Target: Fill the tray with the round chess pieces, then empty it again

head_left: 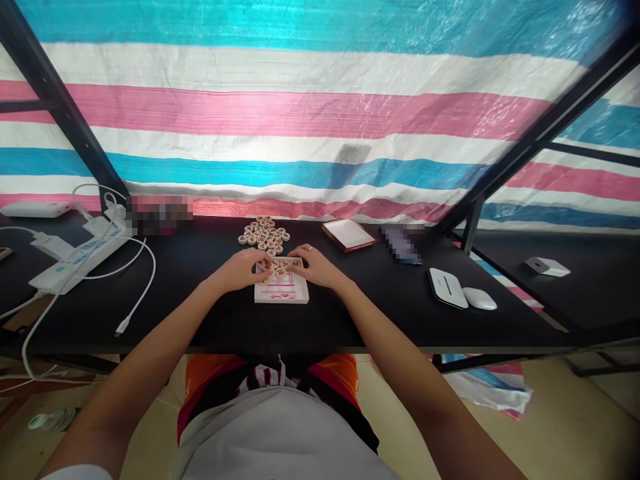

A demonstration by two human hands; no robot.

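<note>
And it's a bold striped sheet (pixel 320 113) at twelve o'clock, turquoise, white and pink in broad horizontal bands! Below it, a plain black surface (pixel 230 330). Centre stage, a white tray (pixel 281 300), its floor printed with pinkish-red lines. Game pieces (pixel 265 235) at its eleven o'clock: cream, marked with red and dark characters, and there's more cream and red inside the tray! Two o'clock, a box (pixel 349 235), white within, reddish-brown along its edge. Over to three, a white mouse (pixel 480 299). Nine o'clock, a white power strip (pixel 70 272) with pale blue patches. And at six, grey shirt (pixel 280 433), orange-and-black shorts (pixel 205 373)!
</note>
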